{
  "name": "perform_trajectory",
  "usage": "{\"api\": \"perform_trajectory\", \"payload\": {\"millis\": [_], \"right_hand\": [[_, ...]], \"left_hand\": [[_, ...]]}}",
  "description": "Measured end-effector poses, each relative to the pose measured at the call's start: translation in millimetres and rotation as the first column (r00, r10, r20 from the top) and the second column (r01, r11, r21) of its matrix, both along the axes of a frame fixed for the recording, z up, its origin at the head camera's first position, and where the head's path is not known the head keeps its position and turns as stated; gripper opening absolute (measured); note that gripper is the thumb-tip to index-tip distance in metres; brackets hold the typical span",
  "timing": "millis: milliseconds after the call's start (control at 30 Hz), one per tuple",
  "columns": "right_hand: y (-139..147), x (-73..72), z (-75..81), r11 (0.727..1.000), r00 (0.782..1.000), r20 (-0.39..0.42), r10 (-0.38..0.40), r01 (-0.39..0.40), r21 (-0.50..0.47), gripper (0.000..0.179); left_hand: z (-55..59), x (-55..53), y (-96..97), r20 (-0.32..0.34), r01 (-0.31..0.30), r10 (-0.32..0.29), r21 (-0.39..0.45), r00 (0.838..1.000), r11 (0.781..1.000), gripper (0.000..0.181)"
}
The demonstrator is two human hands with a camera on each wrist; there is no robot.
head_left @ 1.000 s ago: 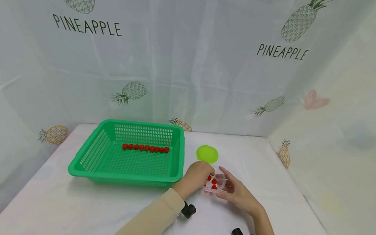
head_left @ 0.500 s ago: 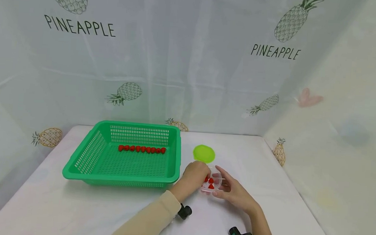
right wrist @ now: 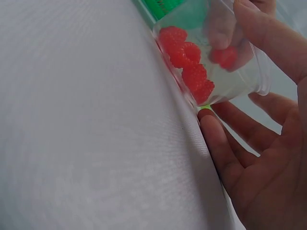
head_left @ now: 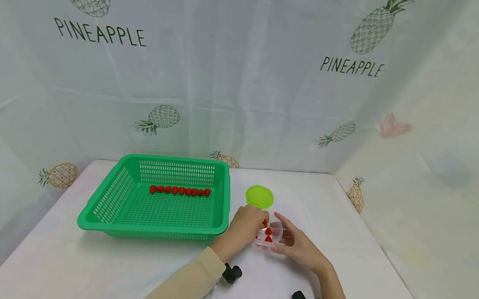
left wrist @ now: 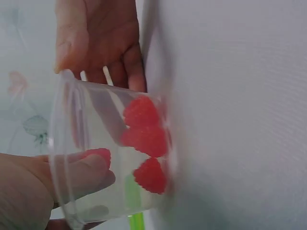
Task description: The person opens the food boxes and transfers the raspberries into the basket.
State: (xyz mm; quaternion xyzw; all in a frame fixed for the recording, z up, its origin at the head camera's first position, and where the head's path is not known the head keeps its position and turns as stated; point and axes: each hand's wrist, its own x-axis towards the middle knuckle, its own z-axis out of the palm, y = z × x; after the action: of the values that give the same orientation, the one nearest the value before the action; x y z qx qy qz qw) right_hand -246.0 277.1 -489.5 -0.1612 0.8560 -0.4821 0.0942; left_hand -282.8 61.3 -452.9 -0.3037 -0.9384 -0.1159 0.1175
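A clear plastic cup (head_left: 277, 233) stands on the white-covered table with several red raspberries (left wrist: 146, 136) at its bottom. My left hand (head_left: 245, 225) reaches into its mouth from the left. Between thumb and finger it pinches one raspberry (left wrist: 100, 155), held above the others and inside the cup. From the right, my right hand (head_left: 303, 250) holds the cup, thumb near the rim and fingers round the side, as the right wrist view shows. The left hand covers part of the cup in the head view.
Left of the cup is a green plastic basket (head_left: 152, 230), with a row of several raspberries (head_left: 181, 190) across its floor. A lime-green round lid (head_left: 260, 197) lies behind the cup. A pineapple-print curtain (head_left: 227, 75) hangs behind the table.
The head view has shifted slightly, so everything sits a little further left in it. Both hands stay at the cup, the left one still inside it.
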Motion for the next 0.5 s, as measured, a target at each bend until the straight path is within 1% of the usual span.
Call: {"api": "perform_trajectory", "payload": {"millis": [100, 200, 233, 300, 367, 433, 500], "right_hand": [[-0.3, 0.1, -0.4, 1.000, 1.000, 0.008, -0.012, 0.012, -0.001, 0.094], [-0.6, 0.2, -1.1, 1.000, 0.999, 0.018, -0.027, 0.027, -0.011, 0.092], [-0.9, 0.2, -1.3, 1.000, 0.999, 0.021, -0.030, 0.030, -0.010, 0.092], [-1.5, 0.2, -2.0, 0.999, 0.999, 0.027, -0.031, 0.031, -0.008, 0.092], [-1.8, 0.2, -2.5, 1.000, 0.999, 0.027, -0.028, 0.028, 0.002, 0.092], [-1.7, 0.3, -2.7, 1.000, 0.999, 0.025, -0.025, 0.025, 0.015, 0.093], [-1.2, 0.2, -2.3, 0.999, 1.000, 0.019, -0.024, 0.023, 0.023, 0.093]], "left_hand": [[11.3, 6.5, -1.8, -0.063, 0.008, -0.009, -0.019, 0.998, 1.000, 0.013], [28.2, 14.4, -5.7, -0.102, 0.013, -0.013, -0.009, 0.995, 1.000, 0.014], [34.9, 17.0, -8.0, -0.102, 0.016, -0.015, 0.003, 0.995, 1.000, 0.014], [49.5, 21.7, -15.1, -0.068, 0.036, -0.031, 0.060, 0.997, 0.998, 0.014], [64.7, 25.0, -25.7, -0.015, 0.066, -0.064, 0.136, 0.998, 0.989, 0.013], [79.0, 25.9, -39.4, 0.031, 0.095, -0.104, 0.220, 0.994, 0.971, 0.014], [93.1, 25.4, -55.8, 0.068, 0.108, -0.133, 0.291, 0.989, 0.951, 0.016]]}}
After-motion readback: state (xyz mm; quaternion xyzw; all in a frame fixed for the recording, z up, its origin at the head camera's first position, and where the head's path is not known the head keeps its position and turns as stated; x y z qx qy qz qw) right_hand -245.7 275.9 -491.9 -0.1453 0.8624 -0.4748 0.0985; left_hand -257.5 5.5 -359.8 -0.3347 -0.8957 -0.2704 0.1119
